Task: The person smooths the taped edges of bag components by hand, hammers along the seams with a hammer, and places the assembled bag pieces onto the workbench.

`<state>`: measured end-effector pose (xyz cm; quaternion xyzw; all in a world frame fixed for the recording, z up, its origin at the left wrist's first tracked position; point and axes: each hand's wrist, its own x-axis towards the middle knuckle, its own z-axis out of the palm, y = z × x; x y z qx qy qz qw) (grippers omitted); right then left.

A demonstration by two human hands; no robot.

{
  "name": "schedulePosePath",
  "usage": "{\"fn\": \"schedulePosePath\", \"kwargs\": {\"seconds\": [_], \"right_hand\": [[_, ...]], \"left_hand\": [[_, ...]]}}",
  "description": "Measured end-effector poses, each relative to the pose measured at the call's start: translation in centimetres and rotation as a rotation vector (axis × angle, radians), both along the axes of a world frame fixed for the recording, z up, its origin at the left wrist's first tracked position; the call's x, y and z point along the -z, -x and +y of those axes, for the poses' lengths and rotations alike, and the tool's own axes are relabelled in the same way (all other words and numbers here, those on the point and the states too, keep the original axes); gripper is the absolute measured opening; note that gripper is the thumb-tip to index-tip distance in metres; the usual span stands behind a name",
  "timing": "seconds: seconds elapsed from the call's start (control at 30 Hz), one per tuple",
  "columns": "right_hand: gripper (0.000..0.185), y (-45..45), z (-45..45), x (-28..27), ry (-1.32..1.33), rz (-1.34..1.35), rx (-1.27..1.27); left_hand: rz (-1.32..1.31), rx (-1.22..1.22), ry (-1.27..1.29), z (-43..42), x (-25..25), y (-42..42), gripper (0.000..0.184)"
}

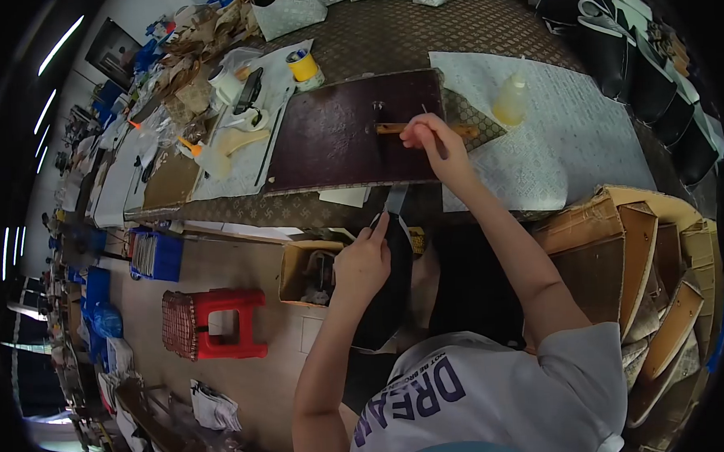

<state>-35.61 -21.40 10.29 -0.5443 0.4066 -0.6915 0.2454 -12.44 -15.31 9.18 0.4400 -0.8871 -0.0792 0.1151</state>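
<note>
My right hand (433, 140) is closed around the wooden handle of a hammer (388, 129), above a dark red-brown board (326, 135) on the workbench. A thin, pale tip sticks up by its fingers; I cannot make out what it belongs to. Below the bench edge, my left hand (365, 260) grips the upper edge of a black bag-like piece (395, 285) near my lap, its fingers pointing up. A grey flap (395, 199) rises between that piece and the board. A patterned brown scrap (464, 112) lies at the board's right side.
A soft glue bottle (511, 98) stands on pale patterned sheets right of the board. A yellow can (302, 65) and a tape roll (248, 120) are at the back left. Cardboard boxes (580, 224) flank me on the right. A red stool (229, 322) is on the floor.
</note>
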Motion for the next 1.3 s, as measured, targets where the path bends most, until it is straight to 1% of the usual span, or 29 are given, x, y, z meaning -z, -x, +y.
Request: {"fn": "schedulePosePath", "kwargs": {"seconds": [0.03,0.07,0.13,0.23,0.27,0.33,0.37,0.4,0.43,0.47,0.53,0.6,0.67,0.7,0.8,0.9,0.93,0.97,1.0,1.07,1.1,1.2,1.27,1.3], "right_hand": [[0.02,0.4,-1.3,0.3,0.055,0.201,0.081],[0.02,0.7,-2.5,0.9,0.0,0.334,0.127],[0.021,1.0,-4.7,2.1,-0.104,0.606,0.215],[0.027,1.1,-6.4,2.7,-0.115,1.016,0.313],[0.027,1.0,-7.3,2.9,-0.144,1.064,0.322],[0.027,1.3,-9.0,3.6,-0.208,1.163,0.346],[0.027,1.6,-9.5,3.7,-0.218,1.184,0.319],[0.028,1.5,-9.6,3.3,-0.23,1.205,0.288],[0.029,1.4,-9.6,3.2,-0.244,1.227,0.252],[0.028,1.3,-9.2,3.2,-0.2,1.061,0.238],[0.027,-0.3,-5.6,0.8,-0.113,0.744,0.191],[0.024,-2.2,0.1,-3.0,-0.186,0.515,0.073],[0.022,-3.2,3.6,-2.3,-0.118,0.591,0.101],[0.02,-3.4,4.7,-1.7,-0.117,0.753,0.035],[0.016,-4.0,5.5,-1.8,-0.463,1.013,0.023],[0.026,-5.0,6.6,-2.0,-0.2,0.781,0.122],[0.029,-5.4,7.1,-1.9,-0.112,0.699,0.148],[0.027,-4.8,7.4,0.2,-0.112,0.811,0.103],[0.025,-4.9,7.4,0.0,-0.207,0.882,0.05],[0.023,-4.7,6.8,-0.4,-0.404,1.01,-0.045],[0.026,-4.5,6.1,-0.7,-0.402,1.07,0.025],[0.033,-6.1,7.4,-1.1,-0.186,0.663,0.06],[0.032,-5.0,8.2,1.1,-0.314,1.142,-0.17],[0.032,-5.6,8.2,0.5,-0.371,1.097,-0.104]], "left_hand": [[0.011,-0.003,0.009,-0.1,0.1,0.1,0.05],[0.022,-0.006,0.018,-0.1,0.2,0.3,0.051],[-0.037,-0.017,-0.005,-0.2,0.0,0.8,0.054],[-0.056,-0.016,-0.026,-0.4,0.1,0.6,0.056],[-0.049,-0.011,-0.033,-0.3,0.2,0.5,0.057],[0.064,0.024,-0.088,0.1,-0.4,-0.5,0.057],[0.124,0.044,-0.112,0.3,-0.7,-1.0,0.057],[0.16,0.009,-0.156,0.6,-0.8,-1.2,0.053],[0.202,-0.004,-0.139,1.2,-0.7,-1.4,0.049],[0.246,-0.019,-0.117,1.6,-0.6,-1.6,0.045],[0.348,-0.055,-0.082,1.5,-0.3,-1.7,0.038],[0.438,-0.086,-0.076,1.9,0.4,-1.9,0.03],[0.506,-0.088,-0.114,1.5,1.2,-2.1,0.029],[0.529,-0.078,-0.132,1.3,1.4,-2.3,0.028],[0.468,-0.081,-0.072,1.7,1.0,-2.2,0.029],[0.391,-0.09,-0.011,3.1,-0.5,-2.9,0.027],[0.397,-0.089,-0.036,3.2,-0.5,-3.3,0.025],[0.401,-0.084,-0.06,3.3,-0.5,-3.6,0.024],[0.401,-0.074,-0.086,3.4,-0.5,-3.9,0.023],[0.497,-0.093,-0.136,3.4,0.2,-4.0,0.021],[0.547,-0.106,-0.161,3.4,0.5,-4.1,0.02],[0.594,-0.161,-0.124,4.0,0.9,-4.1,0.017],[0.641,-0.2,-0.118,4.0,1.3,-4.0,0.018],[0.659,-0.209,-0.118,4.1,1.5,-4.1,0.019]]}}
